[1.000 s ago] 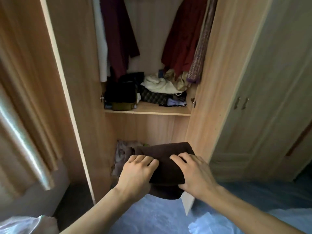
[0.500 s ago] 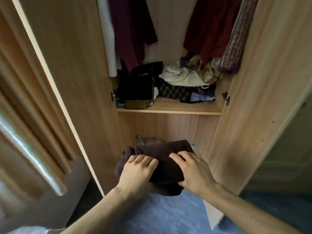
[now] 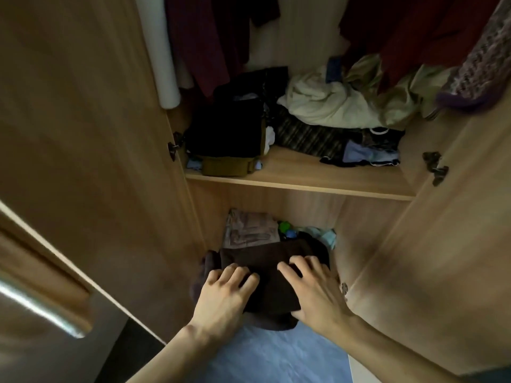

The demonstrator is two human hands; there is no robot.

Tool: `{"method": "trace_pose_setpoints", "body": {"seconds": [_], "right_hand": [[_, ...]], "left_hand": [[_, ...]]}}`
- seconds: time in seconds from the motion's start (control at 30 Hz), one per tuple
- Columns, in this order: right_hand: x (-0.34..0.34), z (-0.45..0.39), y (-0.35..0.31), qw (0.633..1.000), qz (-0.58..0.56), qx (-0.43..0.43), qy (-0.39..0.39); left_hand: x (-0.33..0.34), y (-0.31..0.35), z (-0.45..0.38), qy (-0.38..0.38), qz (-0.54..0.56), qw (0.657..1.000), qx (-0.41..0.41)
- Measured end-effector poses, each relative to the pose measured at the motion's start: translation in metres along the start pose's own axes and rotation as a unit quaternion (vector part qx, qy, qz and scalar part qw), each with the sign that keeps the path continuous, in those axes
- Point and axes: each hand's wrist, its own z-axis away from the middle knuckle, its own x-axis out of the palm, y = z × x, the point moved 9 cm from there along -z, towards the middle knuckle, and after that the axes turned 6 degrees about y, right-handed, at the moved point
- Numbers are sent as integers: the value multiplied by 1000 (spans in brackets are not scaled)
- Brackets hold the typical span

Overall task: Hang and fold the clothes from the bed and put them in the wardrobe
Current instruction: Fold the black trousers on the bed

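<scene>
A folded dark brown garment (image 3: 272, 257) is held at the mouth of the wardrobe's lower compartment. My left hand (image 3: 224, 297) grips its left side, fingers curled over the top. My right hand (image 3: 312, 291) grips its right side the same way. The garment's lower edge hangs below my hands, over the blue floor. Behind it in the lower compartment lie a folded beige patterned cloth (image 3: 250, 228) and a light blue item (image 3: 325, 234). The wooden wardrobe (image 3: 301, 182) stands open in front of me.
The middle shelf holds a black and olive bag (image 3: 229, 134), a cream cloth (image 3: 329, 105) and a striped dark garment (image 3: 309, 136). Dark red clothes (image 3: 210, 37) hang above. Open doors flank both sides: left door (image 3: 91, 134), right door (image 3: 448, 244). Blue floor (image 3: 276, 355) lies below.
I have moved closer to the wardrobe, and both hands have carried the brown garment forward toward the lower compartment. The grip is unchanged.
</scene>
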Motion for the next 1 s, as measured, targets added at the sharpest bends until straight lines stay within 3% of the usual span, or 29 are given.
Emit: {"method": "trace_pose_setpoints", "body": {"seconds": [0.23,0.53,1.0], "right_hand": [[60,-80,3,999,-9,12,-45],[143,-175,19,998,-39,14,-45],[499,-273,90,998,16,-15,63]], "left_hand": [[65,-76,-40,-41,22,999,2],[137,-154,-98,-7,14,999,-29],[501,-252,-136,15,-58,998,-20]]}}
